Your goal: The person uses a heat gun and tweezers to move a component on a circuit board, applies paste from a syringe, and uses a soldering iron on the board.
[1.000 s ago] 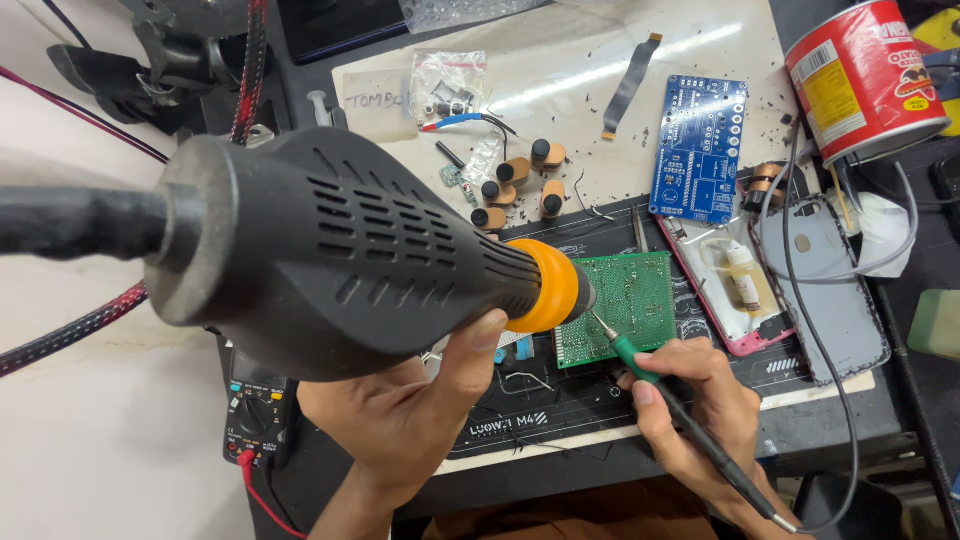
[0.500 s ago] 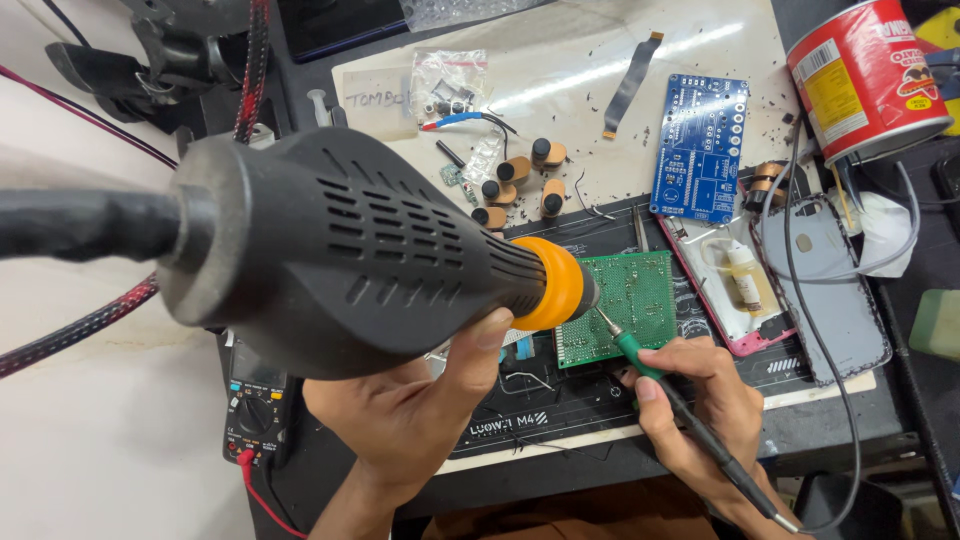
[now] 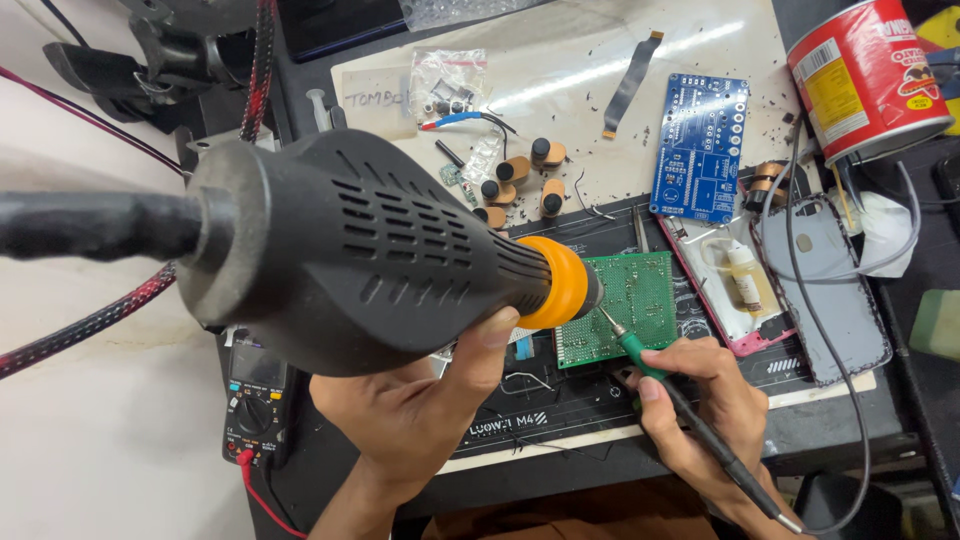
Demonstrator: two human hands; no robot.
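My left hand (image 3: 420, 410) grips a large dark grey hot-air gun (image 3: 340, 265) from below. Its orange collar and nozzle (image 3: 560, 285) point at the left edge of a green circuit board (image 3: 625, 305) lying on a black work mat (image 3: 560, 405). My right hand (image 3: 700, 400) holds a thin green-and-black tool (image 3: 680, 395) like a pen, and its metal tip touches the board just beside the nozzle. The gun's body hides much of the bench's left side.
A blue circuit board (image 3: 700, 145), several small brown cylinders (image 3: 520, 175) and a bag of parts lie behind. A red can (image 3: 865, 75) stands at the far right, a phone frame (image 3: 800, 290) beside the mat, a multimeter (image 3: 255, 395) at left.
The hot-air gun has drifted slightly to the right, closer over the green board. My right hand and its tool have stayed in place.
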